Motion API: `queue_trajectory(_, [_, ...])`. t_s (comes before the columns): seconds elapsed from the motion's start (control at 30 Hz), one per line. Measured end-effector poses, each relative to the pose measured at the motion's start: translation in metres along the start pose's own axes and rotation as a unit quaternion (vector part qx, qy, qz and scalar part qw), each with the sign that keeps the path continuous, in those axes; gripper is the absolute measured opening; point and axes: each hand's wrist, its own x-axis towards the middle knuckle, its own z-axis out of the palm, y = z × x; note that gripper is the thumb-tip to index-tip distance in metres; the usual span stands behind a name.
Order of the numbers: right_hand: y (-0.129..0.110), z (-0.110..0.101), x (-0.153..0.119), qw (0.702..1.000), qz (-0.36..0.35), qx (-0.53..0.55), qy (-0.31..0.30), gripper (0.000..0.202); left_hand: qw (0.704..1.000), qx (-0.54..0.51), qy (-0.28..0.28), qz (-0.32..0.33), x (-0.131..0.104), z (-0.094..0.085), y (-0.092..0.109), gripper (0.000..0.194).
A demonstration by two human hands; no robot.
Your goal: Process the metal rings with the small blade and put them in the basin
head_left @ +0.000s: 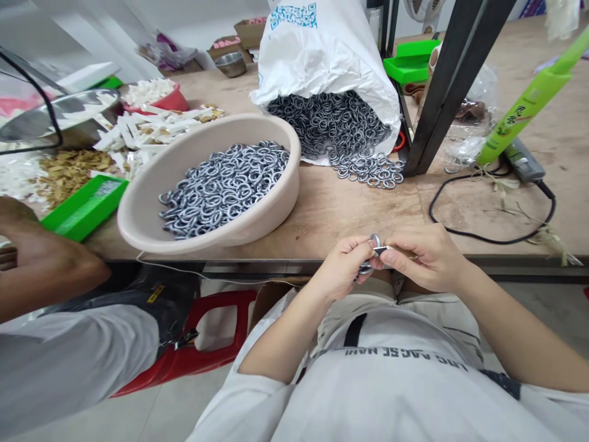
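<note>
My left hand (343, 264) is closed around a few grey rings (367, 267) at the table's front edge, one ring standing up above its thumb. Close against it, my right hand (426, 258) pinches a small dark piece with a light edge (380, 250), which reaches over to the left thumb. What this piece is cannot be made out. Beyond my hands to the left, a beige basin (289, 190) holds a heap of grey rings (225, 190). Farther back, an open white bag (322, 49) lies on its side, with more rings (368, 169) spilling onto the table.
A black metal post (442, 92) rises right of the bag. Farther right are a green tube (524, 110) and a black cable (488, 238). At left lie a green tray (85, 209), white pieces (138, 135) and another person's arm (46, 264) near a red stool (239, 319).
</note>
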Motion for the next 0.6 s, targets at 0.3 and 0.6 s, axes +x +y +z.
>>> queue_trajectory(0.3, [0.001,-0.002,0.000,1.000,-0.001,0.003,-0.009,0.021,1.000,-0.002,-0.002,-0.001,0.001,-0.001,0.002,0.031])
queue_trajectory(0.6, [0.031,0.005,0.005,0.988,0.145,-0.017,0.058,0.040,0.995,0.057,-0.083,-0.005,-0.007,-0.001,0.004,0.032])
